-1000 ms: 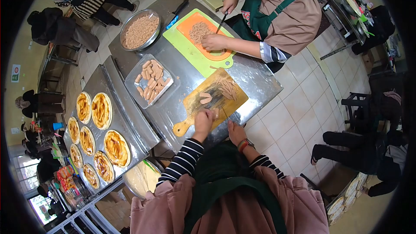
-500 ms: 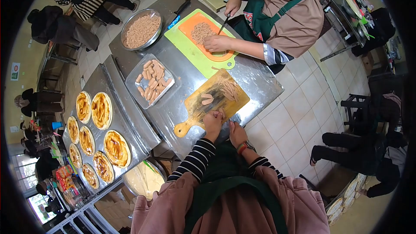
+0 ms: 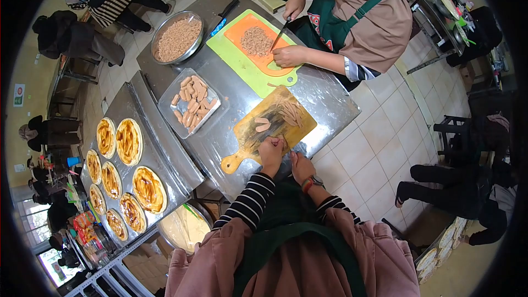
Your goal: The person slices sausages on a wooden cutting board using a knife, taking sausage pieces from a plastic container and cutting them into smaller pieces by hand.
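Note:
My left hand [image 3: 271,154] is closed at the near edge of a wooden cutting board [image 3: 250,132], its fingers bent over a piece of sausage that is mostly covered. Beside it, just off the board, my right hand [image 3: 302,168] is closed, and what it grips is hidden. Thin sausage strips [image 3: 290,114] lie in a pile at the board's far right. Two cut sausage pieces [image 3: 263,125] rest near its middle. To the left, a clear plastic container [image 3: 185,132] holds many short sausages [image 3: 192,104].
Across the table, a person's hand [image 3: 291,55] steadies chopped sausage [image 3: 256,41] on an orange board [image 3: 236,32], a knife [image 3: 280,34] in the other. A steel bowl [image 3: 159,55] of minced filling stands at the back left. Topped dough rounds [image 3: 129,142] lie on the left-hand table.
The person opposite has moved the steadying hand and the knife slightly; the hand is now farther right from the chopped pile. My own hands have hardly moved.

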